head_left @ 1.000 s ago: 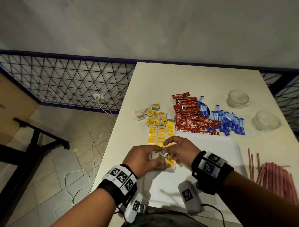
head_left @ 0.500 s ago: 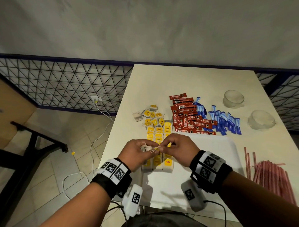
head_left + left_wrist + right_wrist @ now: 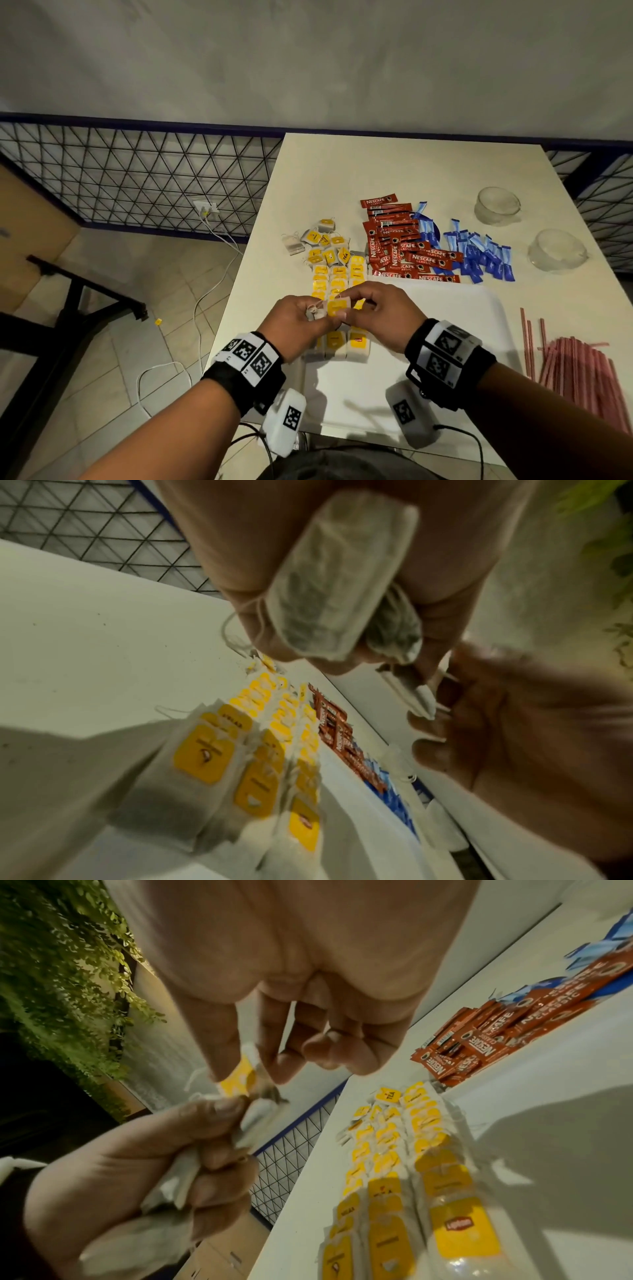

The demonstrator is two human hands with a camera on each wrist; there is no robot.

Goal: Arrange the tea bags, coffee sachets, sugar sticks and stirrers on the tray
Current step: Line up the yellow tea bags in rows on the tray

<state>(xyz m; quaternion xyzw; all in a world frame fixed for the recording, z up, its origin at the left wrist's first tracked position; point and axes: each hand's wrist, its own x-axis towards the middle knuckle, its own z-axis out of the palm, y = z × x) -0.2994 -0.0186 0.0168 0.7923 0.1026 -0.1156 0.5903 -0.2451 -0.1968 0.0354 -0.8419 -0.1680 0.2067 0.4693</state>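
left hand (image 3: 297, 323): fingers curled round a bunch of tea bags (image 3: 337, 582), held against the palm | right hand (image 3: 378, 317): the yellow tag (image 3: 240, 1079) of one bag is pinched between thumb and forefinger (other fingers curled, holding nothing) | both are held above the tray (image 3: 455, 329) by its left edge, over the rows of tea bags (image 3: 337, 284) laid there.

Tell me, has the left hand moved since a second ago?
Yes. The left hand has shifted up along the tea bag rows, away from the person, uncovering the nearest row.
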